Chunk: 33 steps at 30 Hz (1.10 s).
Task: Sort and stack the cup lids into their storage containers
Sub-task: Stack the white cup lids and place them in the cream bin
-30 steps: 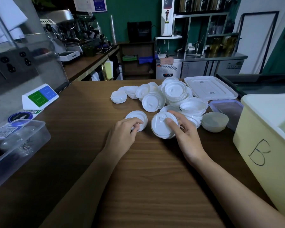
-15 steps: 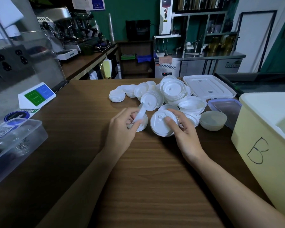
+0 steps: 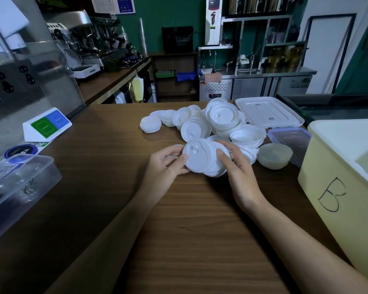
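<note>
A heap of white cup lids (image 3: 221, 122) lies at the far middle of the wooden counter (image 3: 179, 230). Between my hands is a white lid (image 3: 197, 158) tilted up on edge against a small stack of lids (image 3: 216, 166). My left hand (image 3: 166, 166) pinches the tilted lid's left rim with thumb and fingers. My right hand (image 3: 238, 168) holds the stack from the right, thumb on its face. A cream bin marked B (image 3: 338, 187) stands at the right. A clear plastic tub (image 3: 19, 187) sits at the left edge.
A small separate pile of flat lids (image 3: 150, 124) lies left of the heap. A white tray lid (image 3: 268, 112), a clear box with blue rim (image 3: 289, 141) and translucent bowl-shaped lids (image 3: 274, 155) sit at the right. A green and blue sign (image 3: 47, 124) stands at the left.
My left hand lifted a lid off the counter and brought it rightward against the stack held by my right hand. The view moved slightly closer.
</note>
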Tool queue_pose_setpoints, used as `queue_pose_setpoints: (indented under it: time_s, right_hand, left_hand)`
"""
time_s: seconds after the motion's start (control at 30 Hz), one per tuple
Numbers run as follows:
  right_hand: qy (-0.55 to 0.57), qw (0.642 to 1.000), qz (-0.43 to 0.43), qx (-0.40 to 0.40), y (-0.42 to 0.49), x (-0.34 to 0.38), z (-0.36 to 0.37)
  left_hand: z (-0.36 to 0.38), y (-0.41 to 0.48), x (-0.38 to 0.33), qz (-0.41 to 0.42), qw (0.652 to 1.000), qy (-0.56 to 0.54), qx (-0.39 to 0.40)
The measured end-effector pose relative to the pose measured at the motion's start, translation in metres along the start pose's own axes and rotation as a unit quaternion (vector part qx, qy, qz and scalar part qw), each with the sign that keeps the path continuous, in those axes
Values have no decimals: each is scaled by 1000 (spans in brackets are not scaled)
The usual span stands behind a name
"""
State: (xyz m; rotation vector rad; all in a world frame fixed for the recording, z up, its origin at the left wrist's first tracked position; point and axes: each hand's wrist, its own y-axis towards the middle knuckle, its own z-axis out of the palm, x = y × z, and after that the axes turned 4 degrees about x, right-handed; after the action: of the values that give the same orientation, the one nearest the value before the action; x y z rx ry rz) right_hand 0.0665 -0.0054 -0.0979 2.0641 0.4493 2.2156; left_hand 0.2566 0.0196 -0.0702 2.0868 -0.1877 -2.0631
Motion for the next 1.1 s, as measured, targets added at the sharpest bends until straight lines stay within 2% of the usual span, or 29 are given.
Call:
queue_pose_setpoints:
  time_s: [0.17, 0.3, 0.57, 0.67, 0.77, 0.83, 0.93, 1.0, 1.1]
  right_hand:
    - [6, 999, 30, 13, 2, 1, -1]
    - [19, 999, 43, 26, 2, 4, 2]
    - [-2, 999, -7, 33, -3, 3, 1]
    - [0, 999, -15, 34, -3, 3, 1]
    - [-6, 1000, -23, 20, -2, 2, 2]
    - [-15, 1000, -25, 12, -1, 1, 2]
    - [-13, 1000, -17, -4, -1, 0, 1]
    - [-14, 1000, -18, -11, -2, 1, 1]
    - [-13, 1000, -16, -13, -2, 2, 1]
  left_hand:
    - [0, 0, 6, -3, 999, 38, 16]
    - [5, 0, 8, -3, 998, 54, -10]
    - [6, -1, 12, 23, 995, 97, -8]
    - [5, 0, 15, 15, 994, 103, 19]
    - [3, 1, 15, 52, 988, 147, 18]
    - [-3, 2, 15, 110, 970, 215, -18]
    - [-18, 9, 24, 169, 913, 366, -57]
    - [-25, 12, 33, 151, 887, 436, -19]
    - [-29, 15, 41, 159, 872, 462, 29]
